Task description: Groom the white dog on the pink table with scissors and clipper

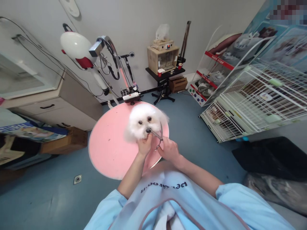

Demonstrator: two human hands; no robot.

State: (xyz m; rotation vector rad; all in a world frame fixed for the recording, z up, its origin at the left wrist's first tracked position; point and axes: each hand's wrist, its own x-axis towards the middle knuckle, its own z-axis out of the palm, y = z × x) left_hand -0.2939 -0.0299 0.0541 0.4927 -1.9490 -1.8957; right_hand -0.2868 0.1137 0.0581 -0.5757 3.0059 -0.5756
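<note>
A small white fluffy dog [141,121] sits on a round pink grooming table [107,147], facing me. My left hand [144,145] is closed under the dog's chin, holding its muzzle. My right hand [169,149] grips a pair of scissors [160,135], whose blades point up beside the dog's cheek on the right. My arms come out of light blue sleeves over a light blue apron.
A white and red dryer on an arm [79,49] hangs behind the table. White wire cages [259,99] stand at right, a drawer cabinet [55,108] at left, a black stand with a wooden box [163,59] at the back. The floor is blue.
</note>
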